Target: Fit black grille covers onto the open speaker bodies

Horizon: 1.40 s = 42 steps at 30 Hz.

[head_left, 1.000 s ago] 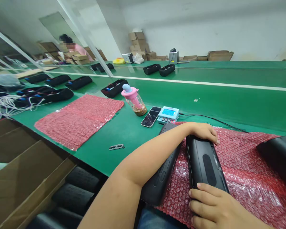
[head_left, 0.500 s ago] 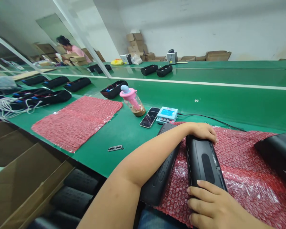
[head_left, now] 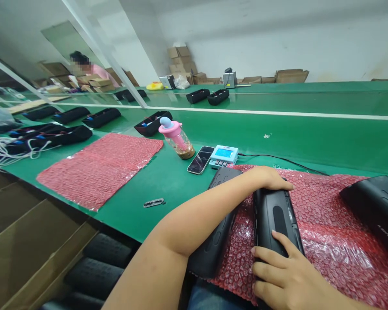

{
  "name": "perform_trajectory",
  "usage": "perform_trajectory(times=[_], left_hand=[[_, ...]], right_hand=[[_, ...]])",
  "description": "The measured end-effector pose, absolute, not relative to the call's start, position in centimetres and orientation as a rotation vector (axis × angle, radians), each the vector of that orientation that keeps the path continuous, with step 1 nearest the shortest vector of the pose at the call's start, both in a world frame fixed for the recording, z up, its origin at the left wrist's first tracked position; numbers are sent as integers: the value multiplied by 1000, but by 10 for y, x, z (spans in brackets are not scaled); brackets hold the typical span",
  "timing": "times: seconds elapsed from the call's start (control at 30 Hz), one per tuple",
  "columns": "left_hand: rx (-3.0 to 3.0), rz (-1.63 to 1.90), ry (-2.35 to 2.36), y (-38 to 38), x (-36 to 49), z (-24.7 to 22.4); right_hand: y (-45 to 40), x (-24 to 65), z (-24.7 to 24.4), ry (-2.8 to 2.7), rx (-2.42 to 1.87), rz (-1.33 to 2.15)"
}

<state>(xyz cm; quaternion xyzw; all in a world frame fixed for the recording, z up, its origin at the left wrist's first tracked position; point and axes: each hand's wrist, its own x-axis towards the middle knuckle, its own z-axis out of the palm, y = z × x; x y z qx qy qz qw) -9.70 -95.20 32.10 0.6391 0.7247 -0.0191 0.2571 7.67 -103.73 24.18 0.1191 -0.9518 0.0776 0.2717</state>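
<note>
A long black plastic housing (head_left: 270, 219), with a dark oval panel on top, lies lengthwise on red bubble wrap (head_left: 323, 206). My left hand (head_left: 273, 177) reaches over and grips its far end; some of the fingers are hidden behind it. Around the near end is my right hand (head_left: 287, 273), thumb on top and fingers along the left side. Another black ribbed housing (head_left: 210, 249) rests to the left, partly under my left forearm. A third black housing (head_left: 377, 206), with lettering on its side, sits at the right.
Beyond the wrap are a light-blue device with a screen (head_left: 224, 154), a phone (head_left: 200, 160) and a pink-lidded bottle (head_left: 177, 140). A small oval part (head_left: 154, 203) lies on the green bench (head_left: 126, 215). An open carton (head_left: 29, 254) stands below left. A co-worker (head_left: 98, 73) sits far back.
My right hand has shifted slightly up along the housing, with the thumb farther onto its top. The left-hand fingers at the far end have changed position a little. The view has moved slightly.
</note>
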Motion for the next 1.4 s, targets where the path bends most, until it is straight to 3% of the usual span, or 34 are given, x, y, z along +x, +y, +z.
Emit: perform_trajectory(times=[0.6,0.83,1.0,1.1,1.23,1.4], left_hand=[[1737,-58,1958,-952,-97,319],[1778,287,2098,-954,-106,320],[1886,656,2074,-947,-111,310],[1981,726,1954,-945,-108,305],[2042,689,1941,-945,-107,302],[2060,596,2016,-941,-111,303]], right_hand=[[-1035,75,246,-2539,341,282],[-1014,81,270,-2699,266,443],[-983,100,264,-2585,343,353],[-973,131,240,-2464,216,435],[-973,171,211,-2207,-335,595],[-981,176,215,-2189,-508,659]])
